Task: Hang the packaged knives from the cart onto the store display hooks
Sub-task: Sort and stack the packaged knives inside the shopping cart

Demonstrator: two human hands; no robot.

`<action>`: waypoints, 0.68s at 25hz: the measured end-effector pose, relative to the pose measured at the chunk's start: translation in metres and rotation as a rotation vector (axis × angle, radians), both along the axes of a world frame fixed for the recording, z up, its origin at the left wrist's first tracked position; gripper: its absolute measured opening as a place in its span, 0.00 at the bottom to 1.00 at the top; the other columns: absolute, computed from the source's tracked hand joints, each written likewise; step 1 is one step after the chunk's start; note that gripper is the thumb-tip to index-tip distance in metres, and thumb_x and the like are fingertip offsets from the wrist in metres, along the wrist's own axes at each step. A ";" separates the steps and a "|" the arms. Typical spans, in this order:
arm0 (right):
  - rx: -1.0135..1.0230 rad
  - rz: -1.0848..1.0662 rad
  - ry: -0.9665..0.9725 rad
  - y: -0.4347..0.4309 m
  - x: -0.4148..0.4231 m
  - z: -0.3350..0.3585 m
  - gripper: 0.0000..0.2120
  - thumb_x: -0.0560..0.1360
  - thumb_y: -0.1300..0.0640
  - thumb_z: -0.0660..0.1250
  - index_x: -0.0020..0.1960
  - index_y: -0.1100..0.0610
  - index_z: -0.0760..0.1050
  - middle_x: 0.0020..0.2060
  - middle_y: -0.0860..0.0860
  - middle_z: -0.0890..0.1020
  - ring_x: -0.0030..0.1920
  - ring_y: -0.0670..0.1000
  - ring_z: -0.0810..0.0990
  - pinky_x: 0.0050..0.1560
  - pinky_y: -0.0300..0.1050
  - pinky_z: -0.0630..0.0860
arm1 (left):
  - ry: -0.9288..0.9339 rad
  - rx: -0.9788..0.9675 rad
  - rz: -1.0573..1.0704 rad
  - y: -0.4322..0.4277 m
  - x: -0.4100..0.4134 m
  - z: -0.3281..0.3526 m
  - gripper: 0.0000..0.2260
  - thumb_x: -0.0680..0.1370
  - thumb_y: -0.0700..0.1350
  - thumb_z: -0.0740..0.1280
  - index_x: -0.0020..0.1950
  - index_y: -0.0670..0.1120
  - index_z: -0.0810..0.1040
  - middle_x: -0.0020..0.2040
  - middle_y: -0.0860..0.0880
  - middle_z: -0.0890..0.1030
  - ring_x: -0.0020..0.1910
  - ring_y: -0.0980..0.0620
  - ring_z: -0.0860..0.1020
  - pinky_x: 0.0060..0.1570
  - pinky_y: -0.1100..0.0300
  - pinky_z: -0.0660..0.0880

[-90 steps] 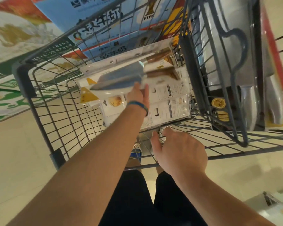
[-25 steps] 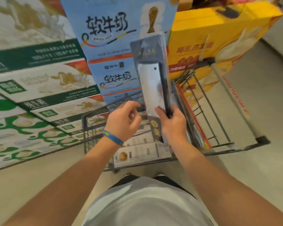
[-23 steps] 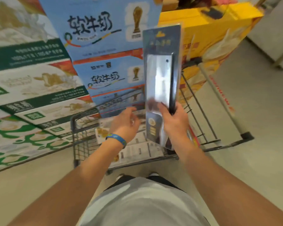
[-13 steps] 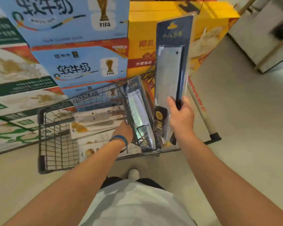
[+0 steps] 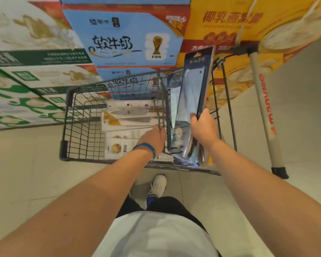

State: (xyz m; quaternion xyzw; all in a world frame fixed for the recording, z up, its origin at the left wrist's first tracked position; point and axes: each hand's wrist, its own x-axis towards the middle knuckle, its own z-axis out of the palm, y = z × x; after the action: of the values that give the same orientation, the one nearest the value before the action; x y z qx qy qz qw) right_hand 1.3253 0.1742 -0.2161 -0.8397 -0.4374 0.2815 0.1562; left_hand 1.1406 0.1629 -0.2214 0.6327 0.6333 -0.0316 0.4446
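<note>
Navy card pack (image 5: 199, 59), steel cleaver (image 5: 192, 93) inside, gripped upright by right hand (image 5: 204, 127); left hand (image 5: 152, 138) grasp unclear.

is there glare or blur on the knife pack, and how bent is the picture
Head view: a pale sheen lies across the packaged knife in the right hand, and its print is soft; head view: the wide-angle lens stretches the frame's edges and tilts the blue boxes; light is warm and even.

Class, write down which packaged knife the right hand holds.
The rightmost dark-blue cleaver pack, sticking above the cart rim; the white packs lie flat inside.
</note>
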 end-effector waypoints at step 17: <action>0.003 -0.068 -0.088 -0.111 -0.069 -0.016 0.19 0.83 0.47 0.59 0.35 0.53 0.69 0.32 0.50 0.77 0.34 0.54 0.76 0.32 0.45 0.70 | -0.241 -0.052 -0.073 -0.012 -0.038 -0.008 0.26 0.81 0.67 0.47 0.65 0.50 0.72 0.48 0.50 0.83 0.37 0.52 0.84 0.42 0.53 0.78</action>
State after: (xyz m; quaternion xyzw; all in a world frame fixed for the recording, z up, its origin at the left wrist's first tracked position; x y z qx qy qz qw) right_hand 1.2563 0.0629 -0.2324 -0.8653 -0.4156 0.2382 0.1477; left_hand 1.1031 0.1513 -0.2294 0.6429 0.5507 0.0120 0.5323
